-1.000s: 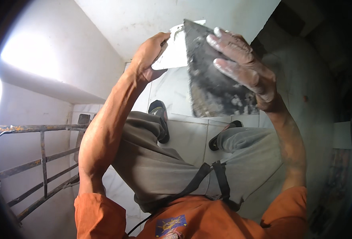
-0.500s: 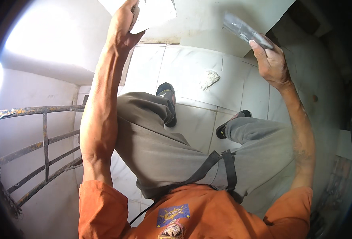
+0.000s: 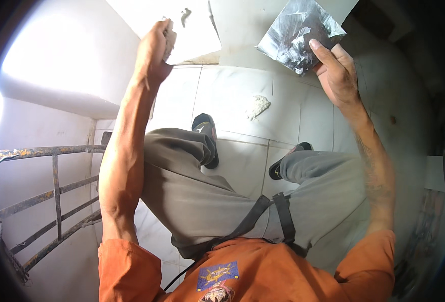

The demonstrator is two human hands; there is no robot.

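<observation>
Fingers of my left hand (image 3: 151,53) are wrapped round the putty-smeared handle of a flat white-coated trowel (image 3: 195,35), at the wall near the top of the view. On the right, my right hand (image 3: 336,75) grips a square dark metal plate (image 3: 288,43) by its lower corner, thumb on its smeared face. A lump of white putty (image 3: 257,107) lies on the tiled floor between and below my hands.
A pale wall (image 3: 51,75) with a bright glare is at the left. A rusty metal frame (image 3: 56,186) stands beside my left arm. My shoes (image 3: 205,141) rest on white tiles (image 3: 237,161). Dim clutter lines the far right.
The plate has moved up and right from beside the trowel and turned, uncovering the floor lump. My left hand moved up and left with the trowel, then slightly down since half a second ago.
</observation>
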